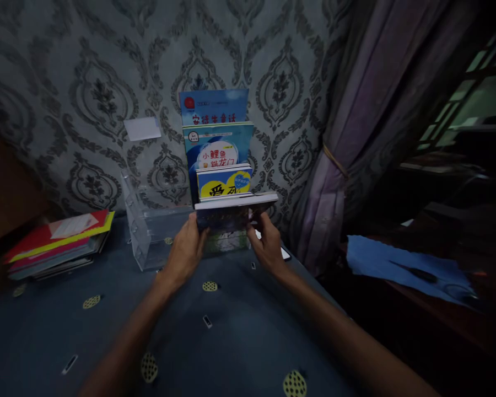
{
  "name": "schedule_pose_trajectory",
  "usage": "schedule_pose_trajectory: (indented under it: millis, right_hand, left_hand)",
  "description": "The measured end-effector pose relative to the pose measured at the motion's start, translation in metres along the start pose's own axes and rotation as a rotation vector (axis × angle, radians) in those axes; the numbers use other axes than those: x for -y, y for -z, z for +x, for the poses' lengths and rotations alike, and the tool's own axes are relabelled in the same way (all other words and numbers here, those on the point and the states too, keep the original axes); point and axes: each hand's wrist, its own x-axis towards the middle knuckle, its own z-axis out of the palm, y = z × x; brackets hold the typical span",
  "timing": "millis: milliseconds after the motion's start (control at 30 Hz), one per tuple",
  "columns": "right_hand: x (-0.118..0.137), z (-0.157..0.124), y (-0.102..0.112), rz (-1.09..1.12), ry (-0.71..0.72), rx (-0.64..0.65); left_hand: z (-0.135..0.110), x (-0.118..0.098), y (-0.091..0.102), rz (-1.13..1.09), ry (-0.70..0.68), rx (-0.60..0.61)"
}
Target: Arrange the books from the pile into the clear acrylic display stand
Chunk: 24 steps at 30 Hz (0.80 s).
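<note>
Between my two hands is a dark-covered book (227, 216), tilted so that its pale top page edge faces up. My left hand (185, 245) grips its left end and my right hand (265, 241) its right end. Directly behind it, several books stand upright in tiers: a yellow and blue book (224, 183), a teal book (218, 146) and a taller blue book (215, 105) at the back. A clear plastic rack (143, 237) stands around and to the left of them. The held book hides the lower part of the row.
A stack of folders and books (62, 242) lies at the left of the blue tablecloth (240, 336). Partly behind my right hand is a phone-like object (286, 254). At the right, a purple curtain (326, 204) hangs beside a blue cloth (400, 267) with scissors (424, 274) on it.
</note>
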Motion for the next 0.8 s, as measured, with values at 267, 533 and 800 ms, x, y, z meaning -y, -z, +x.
schedule_pose_trajectory:
  millis: [267,533,800]
  right_hand:
    - [-0.020,0.002,0.001,-0.040,-0.004,0.031]
    - [-0.031,0.001,0.003,-0.100,-0.029,0.034]
    - [-0.034,-0.005,0.001,-0.071,-0.125,0.020]
  left_hand:
    - [0.004,0.011,-0.018,0.008,0.080,0.002]
    - [0.013,0.002,-0.017,0.282,0.181,0.111]
    - [0.013,0.000,-0.021,0.566,0.283,0.296]
